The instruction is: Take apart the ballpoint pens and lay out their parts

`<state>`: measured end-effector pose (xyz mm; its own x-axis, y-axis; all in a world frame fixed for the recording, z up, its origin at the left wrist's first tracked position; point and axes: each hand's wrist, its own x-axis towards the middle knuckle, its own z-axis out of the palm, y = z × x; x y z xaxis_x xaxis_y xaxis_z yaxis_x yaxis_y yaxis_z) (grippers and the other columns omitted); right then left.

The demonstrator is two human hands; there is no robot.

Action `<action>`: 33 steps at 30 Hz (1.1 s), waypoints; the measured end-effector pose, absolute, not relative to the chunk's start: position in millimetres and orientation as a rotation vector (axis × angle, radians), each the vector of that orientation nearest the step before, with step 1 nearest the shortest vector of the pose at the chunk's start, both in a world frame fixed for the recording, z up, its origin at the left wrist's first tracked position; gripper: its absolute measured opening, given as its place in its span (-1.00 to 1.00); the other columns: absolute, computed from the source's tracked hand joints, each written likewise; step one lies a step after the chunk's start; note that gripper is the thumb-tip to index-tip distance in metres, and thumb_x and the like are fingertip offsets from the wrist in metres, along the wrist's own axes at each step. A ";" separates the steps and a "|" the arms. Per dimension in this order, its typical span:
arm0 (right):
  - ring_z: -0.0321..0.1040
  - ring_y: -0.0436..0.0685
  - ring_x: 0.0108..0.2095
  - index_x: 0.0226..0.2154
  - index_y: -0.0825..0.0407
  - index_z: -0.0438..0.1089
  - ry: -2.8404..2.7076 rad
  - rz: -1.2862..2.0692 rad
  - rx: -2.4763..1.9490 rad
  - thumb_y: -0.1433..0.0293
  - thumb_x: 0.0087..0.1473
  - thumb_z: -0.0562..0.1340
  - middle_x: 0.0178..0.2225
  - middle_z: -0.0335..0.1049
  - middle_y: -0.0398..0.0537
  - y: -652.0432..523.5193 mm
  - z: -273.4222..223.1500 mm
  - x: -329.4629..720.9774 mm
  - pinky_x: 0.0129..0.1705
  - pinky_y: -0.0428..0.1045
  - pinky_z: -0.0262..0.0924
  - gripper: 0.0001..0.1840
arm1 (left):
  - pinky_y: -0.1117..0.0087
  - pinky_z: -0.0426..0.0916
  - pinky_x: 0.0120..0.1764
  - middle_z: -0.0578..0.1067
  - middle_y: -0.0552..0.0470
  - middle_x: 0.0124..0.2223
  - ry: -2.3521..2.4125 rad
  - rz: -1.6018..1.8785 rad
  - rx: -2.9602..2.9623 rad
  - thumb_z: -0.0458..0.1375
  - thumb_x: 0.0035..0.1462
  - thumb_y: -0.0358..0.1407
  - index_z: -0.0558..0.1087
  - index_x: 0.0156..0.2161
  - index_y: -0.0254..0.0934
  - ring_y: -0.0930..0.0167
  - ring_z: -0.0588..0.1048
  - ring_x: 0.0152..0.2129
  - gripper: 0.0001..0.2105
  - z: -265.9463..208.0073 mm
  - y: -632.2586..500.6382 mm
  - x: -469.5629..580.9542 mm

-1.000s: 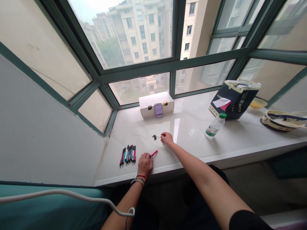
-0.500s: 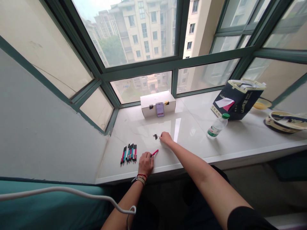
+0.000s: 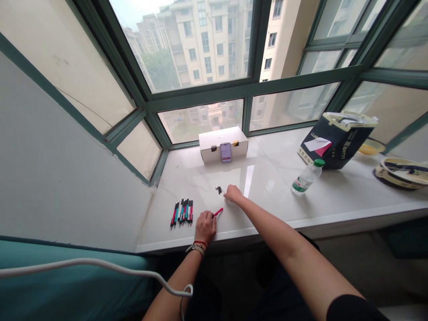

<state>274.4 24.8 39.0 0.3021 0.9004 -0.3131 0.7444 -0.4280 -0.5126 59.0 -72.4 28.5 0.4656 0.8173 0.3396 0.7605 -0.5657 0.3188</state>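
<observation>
Slim multicolour pens (image 3: 186,212) look whole, lined up; small black parts (image 3: 220,190) loose, so not done imo. Left hand (image 3: 205,226) pinches pink plastic barrel (image 3: 219,211); right hand (image 3: 233,194) fingers bunched, can't tell on what.

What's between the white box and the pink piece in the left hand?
Head view: a purple card at the white box, then small dark parts on the sill.

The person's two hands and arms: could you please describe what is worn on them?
Both hands are without gloves. Above the left hand, the wrist wears a thin red bracelet and a pale band, perhaps a watch strap. The right hand shows no bracelet; a black fabric sleeve covers that upper arm.
</observation>
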 end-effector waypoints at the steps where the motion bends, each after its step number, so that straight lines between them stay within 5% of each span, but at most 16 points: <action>1: 0.50 0.24 -0.32 -0.46 0.16 0.48 -1.494 0.819 -2.307 0.47 -0.14 0.36 -0.45 0.50 0.23 24.4 38.8 274.9 -0.35 -0.06 0.27 -0.91 | 0.27 0.28 -0.20 0.41 -0.06 -0.24 1.402 0.700 2.582 -0.05 0.28 -0.31 0.34 -0.25 -0.22 0.31 0.36 -0.26 -0.86 28.5 -72.5 59.1; 15: 0.42 0.17 -0.24 -0.35 0.11 0.49 -1.592 0.697 -2.189 0.38 0.04 0.27 -0.29 0.51 0.15 36.2 29.2 293.9 -0.25 -0.08 0.17 -0.87 | 0.27 0.27 -0.19 0.40 -0.06 -0.24 1.406 0.694 2.580 -0.04 0.27 -0.32 0.35 -0.25 -0.22 0.31 0.36 -0.26 -0.86 32.0 -73.4 59.3; 23: 0.34 0.07 -0.18 -0.06 -0.01 0.41 -1.832 0.639 -1.937 0.43 0.12 0.22 -0.17 0.41 0.00 28.0 26.8 306.2 -0.13 -0.10 0.12 -0.70 | 0.30 0.25 -0.17 0.41 -0.05 -0.23 1.428 0.665 2.572 -0.06 0.28 -0.32 0.35 -0.24 -0.24 0.32 0.36 -0.24 -0.85 32.8 -74.3 59.9; 33: 0.34 0.06 -0.26 -0.23 -0.03 0.49 -1.907 0.631 -1.924 0.35 0.08 0.28 -0.23 0.36 -0.04 39.1 24.4 301.7 -0.24 -0.12 0.10 -0.84 | 0.31 0.24 -0.18 0.41 -0.05 -0.23 1.425 0.668 2.566 -0.05 0.28 -0.33 0.35 -0.24 -0.24 0.32 0.36 -0.25 -0.86 32.5 -73.8 60.4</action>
